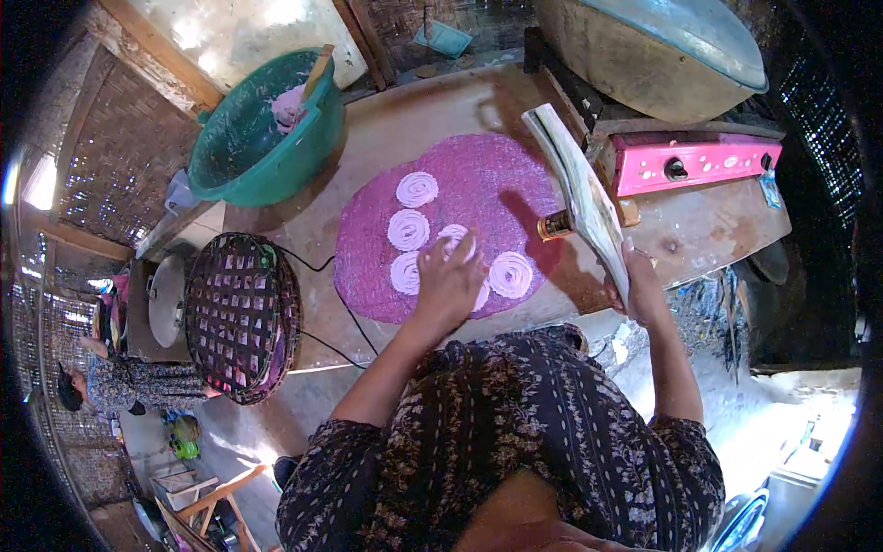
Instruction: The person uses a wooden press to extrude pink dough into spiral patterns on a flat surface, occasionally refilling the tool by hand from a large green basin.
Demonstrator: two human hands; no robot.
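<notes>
My left hand (447,279) is over the front middle of a round pink woven mat (455,165), fingers spread at a pale pink dough coil (455,241). Whether the fingertips press on the coil is hard to tell. Several similar coils lie on the mat, among them a dough coil at the back (417,189) and a dough coil near the front right (510,274). The left hand partly hides some. My right hand (641,286) grips the near end of a long flat board (576,172), held tilted. A short cylinder (554,225) shows beside the board's underside, above the mat's right edge.
A green plastic basin (303,155) holds pink dough (288,109) and a wooden paddle (319,72). Dark woven baskets (234,317) stand stacked at the table's left. A pink stove (697,165) with a large metal pot (662,62) is at right. Another person (145,386) is at far left.
</notes>
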